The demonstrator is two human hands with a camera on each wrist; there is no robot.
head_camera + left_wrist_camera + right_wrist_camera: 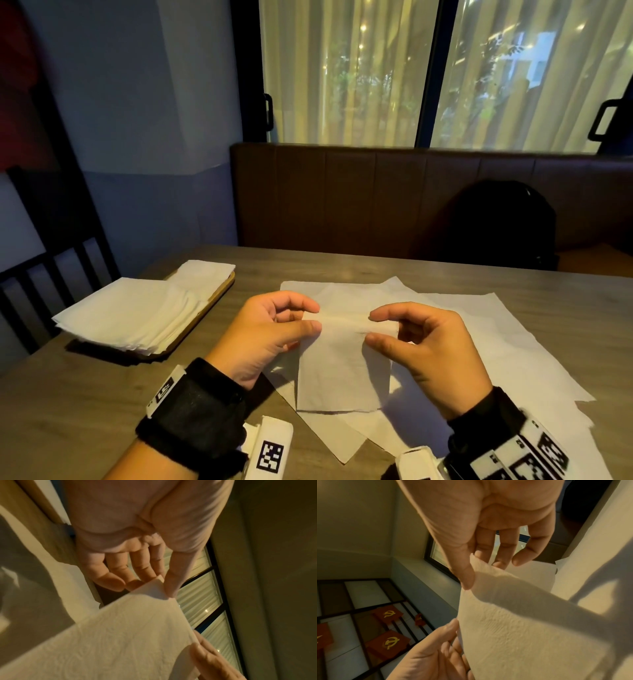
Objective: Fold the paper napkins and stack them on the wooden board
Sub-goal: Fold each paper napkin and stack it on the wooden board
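Hands pinch one paper napkin point(344, 363) above the worktop point(85, 394): left hand point(270, 329) and right hand point(428, 346) each at a top corner.

Both forearms wore black fabric wrist straps point(191, 414), each carrying white blocks printed with black square code markers point(270, 454) (the right one's point(534, 455) partly cut off). The hands were bare.
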